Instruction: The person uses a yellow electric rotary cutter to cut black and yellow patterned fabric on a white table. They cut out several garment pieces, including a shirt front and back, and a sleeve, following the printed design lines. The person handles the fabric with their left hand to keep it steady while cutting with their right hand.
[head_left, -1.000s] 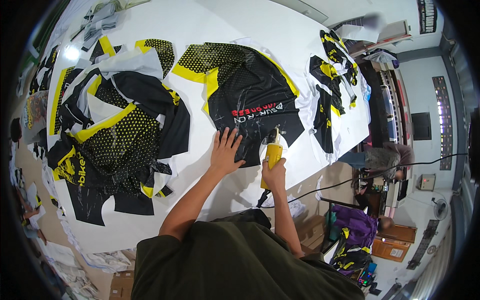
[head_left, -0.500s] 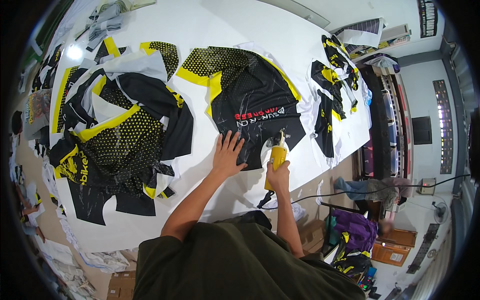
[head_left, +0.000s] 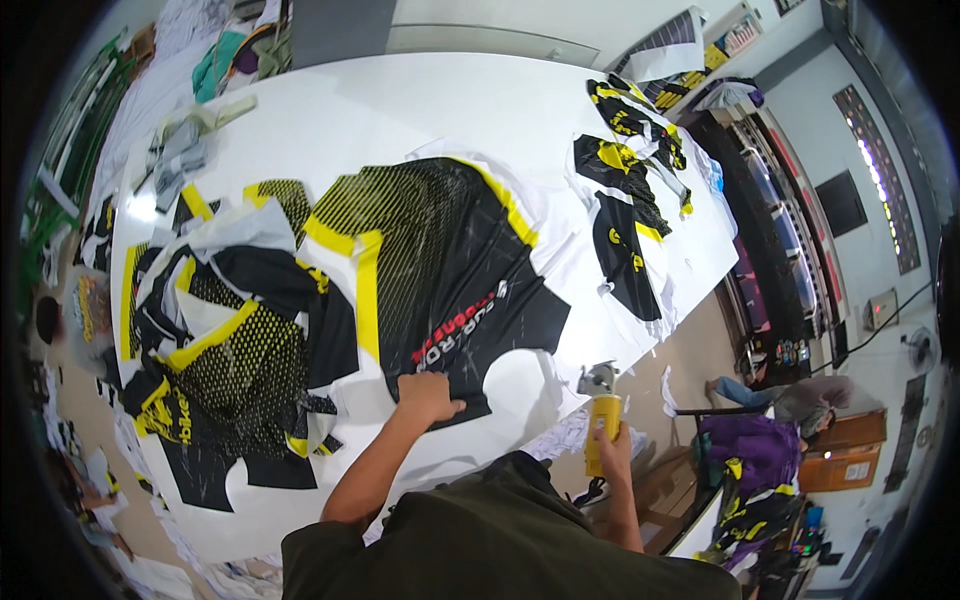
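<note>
A black and yellow printed fabric piece (head_left: 470,270) with a curved cut-out lies on the white table in front of me. My left hand (head_left: 430,397) is closed on its near left edge, the fingers curled into the cloth. To the right of the fabric, my right hand (head_left: 612,450) grips the yellow body of a handheld electric fabric cutter (head_left: 603,412). The cutter's metal head points away from me, near the table's right edge and apart from the cloth. White material shows beneath and beside the black piece.
On the left of the white table (head_left: 440,100) sits a heap of black and yellow garment pieces (head_left: 240,350). More cut pieces (head_left: 630,200) lie at the far right, grey scraps (head_left: 180,155) at the far left. A person (head_left: 800,405) and purple cloth (head_left: 745,445) are beyond the right edge.
My left hand has gone from lying spread on the fabric to gripping its edge. The cutter has moved right, away from the cloth. The fabric has turned and sits lower in the tilted view.
</note>
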